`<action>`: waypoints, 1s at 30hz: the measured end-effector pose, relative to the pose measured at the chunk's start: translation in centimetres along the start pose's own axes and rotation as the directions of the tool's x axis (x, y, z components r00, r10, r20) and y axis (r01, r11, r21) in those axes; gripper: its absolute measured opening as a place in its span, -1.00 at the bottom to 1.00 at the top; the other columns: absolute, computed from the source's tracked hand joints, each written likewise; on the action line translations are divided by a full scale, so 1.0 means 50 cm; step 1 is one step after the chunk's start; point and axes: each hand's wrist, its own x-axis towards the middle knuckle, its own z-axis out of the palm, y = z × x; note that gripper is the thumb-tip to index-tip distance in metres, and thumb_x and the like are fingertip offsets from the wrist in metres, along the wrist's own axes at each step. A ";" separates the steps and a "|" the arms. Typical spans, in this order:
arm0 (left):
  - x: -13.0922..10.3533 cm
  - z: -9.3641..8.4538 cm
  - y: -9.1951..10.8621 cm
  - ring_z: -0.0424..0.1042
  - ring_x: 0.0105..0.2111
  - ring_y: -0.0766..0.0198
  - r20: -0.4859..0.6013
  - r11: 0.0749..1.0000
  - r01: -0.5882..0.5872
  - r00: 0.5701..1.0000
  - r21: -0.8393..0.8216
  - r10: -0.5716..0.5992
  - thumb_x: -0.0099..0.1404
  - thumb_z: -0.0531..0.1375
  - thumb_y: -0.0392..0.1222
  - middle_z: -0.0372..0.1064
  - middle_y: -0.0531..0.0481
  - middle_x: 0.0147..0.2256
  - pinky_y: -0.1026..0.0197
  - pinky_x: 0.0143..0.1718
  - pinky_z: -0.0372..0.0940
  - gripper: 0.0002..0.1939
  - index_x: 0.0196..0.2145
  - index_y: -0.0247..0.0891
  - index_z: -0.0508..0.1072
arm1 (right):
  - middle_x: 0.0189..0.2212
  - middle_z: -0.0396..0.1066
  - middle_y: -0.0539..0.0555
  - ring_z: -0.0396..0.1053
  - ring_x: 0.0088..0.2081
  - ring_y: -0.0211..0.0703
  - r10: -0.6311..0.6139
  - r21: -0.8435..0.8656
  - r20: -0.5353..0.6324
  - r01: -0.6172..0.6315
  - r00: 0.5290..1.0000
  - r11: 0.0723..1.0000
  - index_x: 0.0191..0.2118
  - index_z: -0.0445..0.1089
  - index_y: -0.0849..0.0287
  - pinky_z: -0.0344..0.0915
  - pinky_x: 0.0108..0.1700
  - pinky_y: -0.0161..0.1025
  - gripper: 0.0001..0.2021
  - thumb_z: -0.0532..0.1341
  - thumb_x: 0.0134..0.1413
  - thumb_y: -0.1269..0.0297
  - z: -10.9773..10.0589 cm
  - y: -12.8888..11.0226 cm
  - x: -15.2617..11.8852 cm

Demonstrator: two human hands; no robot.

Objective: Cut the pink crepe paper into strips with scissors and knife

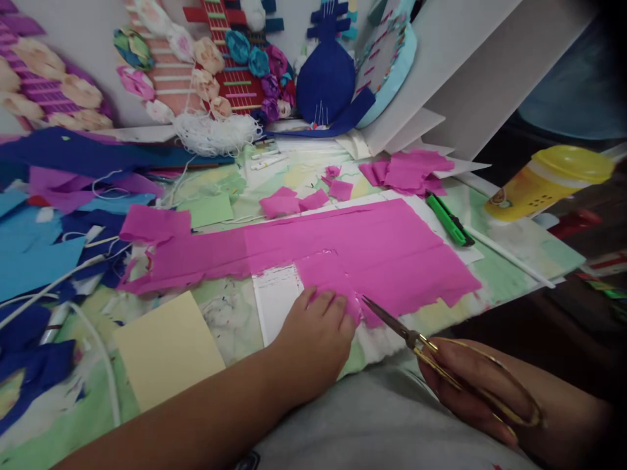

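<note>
Two hands in the head view: left hand [318,336] lies on the near edge of the big pink paper [392,254] on the messy table [531,245], fingers slightly parted. Right hand's [465,375] fingers are curled through gold-handled scissors [413,339], tips right at that paper's near edge. Green cutter [449,220] is just beside the paper's right side, yellow cup [543,186] farther right.

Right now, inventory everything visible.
paper: several pieces, pink, centre
scissors: 1, gold-handled, right hand
card: 1, white, under paper
cutter: 1, green, right
rod: 1, white, right
cup: 1, yellow, right
square sheet: 1, yellow, front left
small sheet: 1, green, behind paper
scraps: many, mostly blue, left
string: 1 bundle, white, back
crafts: about 5, multicoloured, back
panels: several, white, right
table: 1, greenish, below
left hand: 1, on paper
right hand: 1, on scissors
</note>
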 end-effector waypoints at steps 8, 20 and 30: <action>0.000 -0.001 -0.003 0.25 -0.12 0.03 0.016 0.999 0.017 1.000 -0.036 -0.017 0.17 0.03 -0.25 0.31 -0.20 -0.14 -0.05 -0.09 0.06 -0.78 -0.24 -0.36 0.36 | -0.82 -0.05 -0.10 -0.15 -0.76 -0.42 0.110 0.022 -0.118 -0.108 0.987 0.994 -0.67 0.14 0.16 -0.21 -0.64 -0.35 -0.34 -0.06 -0.48 -0.46 0.044 -0.049 0.002; -0.003 0.006 -0.006 0.25 -0.14 0.03 0.010 0.998 0.011 1.000 -0.061 -0.010 0.15 0.01 -0.29 0.29 -0.20 -0.13 -0.03 -0.12 0.11 -0.78 -0.23 -0.35 0.33 | -0.77 0.00 -0.11 -0.13 -0.77 -0.45 0.111 0.172 -0.075 -0.096 0.991 0.980 -0.59 0.21 0.16 -0.22 -0.66 -0.37 -0.39 -0.03 -0.37 -0.40 0.046 -0.053 0.014; 0.000 0.002 -0.008 0.29 -0.21 0.08 -0.081 0.994 0.016 0.996 -0.109 -0.025 0.15 0.03 -0.28 0.35 -0.19 -0.26 0.00 -0.14 0.13 -0.88 -0.38 -0.34 0.35 | -0.75 0.00 -0.08 -0.13 -0.75 -0.43 0.101 0.202 -0.021 -0.095 0.995 0.975 -0.51 0.28 0.14 -0.26 -0.67 -0.38 -0.37 -0.10 -0.26 -0.39 0.033 -0.028 0.019</action>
